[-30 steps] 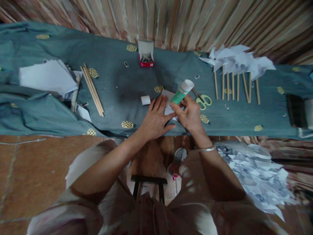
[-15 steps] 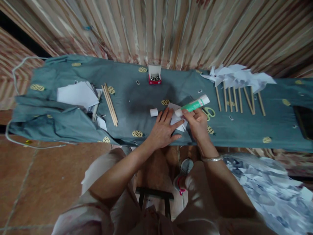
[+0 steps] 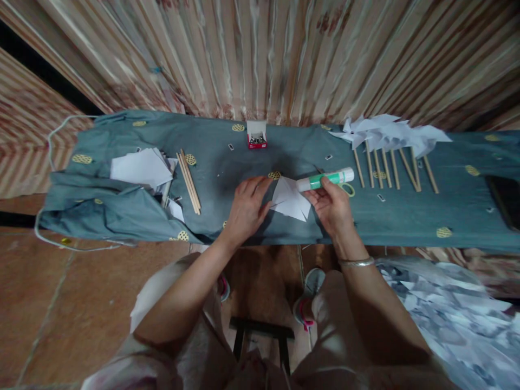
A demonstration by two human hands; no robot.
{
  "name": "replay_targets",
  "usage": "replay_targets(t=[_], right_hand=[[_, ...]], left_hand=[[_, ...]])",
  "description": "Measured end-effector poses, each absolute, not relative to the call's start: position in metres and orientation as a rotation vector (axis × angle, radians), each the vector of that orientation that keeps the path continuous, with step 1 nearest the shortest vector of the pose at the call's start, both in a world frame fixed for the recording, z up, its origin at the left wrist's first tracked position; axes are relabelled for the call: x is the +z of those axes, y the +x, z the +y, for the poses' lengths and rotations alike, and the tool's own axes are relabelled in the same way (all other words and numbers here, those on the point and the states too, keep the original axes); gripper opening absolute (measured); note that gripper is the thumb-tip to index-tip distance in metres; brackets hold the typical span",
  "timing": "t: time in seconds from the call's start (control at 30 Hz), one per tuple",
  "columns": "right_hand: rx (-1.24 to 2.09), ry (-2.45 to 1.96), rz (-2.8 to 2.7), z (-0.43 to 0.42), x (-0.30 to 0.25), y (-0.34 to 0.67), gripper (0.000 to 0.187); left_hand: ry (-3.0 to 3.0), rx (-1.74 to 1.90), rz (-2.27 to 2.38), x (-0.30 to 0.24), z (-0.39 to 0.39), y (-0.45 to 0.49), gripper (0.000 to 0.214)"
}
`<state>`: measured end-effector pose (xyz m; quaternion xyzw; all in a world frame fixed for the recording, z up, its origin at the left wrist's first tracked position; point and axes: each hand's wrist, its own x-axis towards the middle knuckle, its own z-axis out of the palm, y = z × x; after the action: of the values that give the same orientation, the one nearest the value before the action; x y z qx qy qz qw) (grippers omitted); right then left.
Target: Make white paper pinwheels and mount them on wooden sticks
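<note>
A white paper piece with cut slits (image 3: 290, 199) lies on the cloth between my hands. My right hand (image 3: 331, 203) grips a green and white glue stick (image 3: 325, 179), its white end pointing left over the paper's upper right edge. My left hand (image 3: 248, 208) is at the paper's left edge, thumb and forefinger apart, the fingertips close to that edge. The small white cap does not show; the spot where it lay is covered by my left hand. Behind the glue stick, a green scissors handle (image 3: 348, 189) shows in part.
A red box of small metal pieces (image 3: 257, 142) stands at the back. Leftward lie wooden sticks (image 3: 189, 184) and stacked white paper (image 3: 142, 167). Paper pinwheels on sticks (image 3: 390, 132) lie to the right, with a dark phone-like object (image 3: 504, 197) beyond. A bag of paper pieces (image 3: 459, 319) sits lower right.
My left hand has lifted off the paper and moved left, over where the cap lay. The glue stick has tilted flatter and shifted slightly right. The view has shifted a little.
</note>
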<state>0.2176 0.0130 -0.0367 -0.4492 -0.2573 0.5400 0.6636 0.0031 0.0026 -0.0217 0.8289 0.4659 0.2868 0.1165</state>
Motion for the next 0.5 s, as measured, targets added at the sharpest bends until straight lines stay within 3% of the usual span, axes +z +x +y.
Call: replay_targets(t=[0.17,0.37,0.5], right_hand=[[1.231,-1.013,-0.6,0.011,-0.035,0.217,0.031],[1.251,-1.052,-0.623,0.009,-0.037,0.216,0.029],[1.252,-1.065,-0.591,0.007,-0.035,0.216,0.029]], left_hand=[[2.312,0.759,1.557,-0.033,0.013,-0.011,0.053],[2.305,0.71,1.551,-0.037,0.016,-0.007,0.033],[2.276,0.76,1.487,-0.032,0.013,0.0,0.031]])
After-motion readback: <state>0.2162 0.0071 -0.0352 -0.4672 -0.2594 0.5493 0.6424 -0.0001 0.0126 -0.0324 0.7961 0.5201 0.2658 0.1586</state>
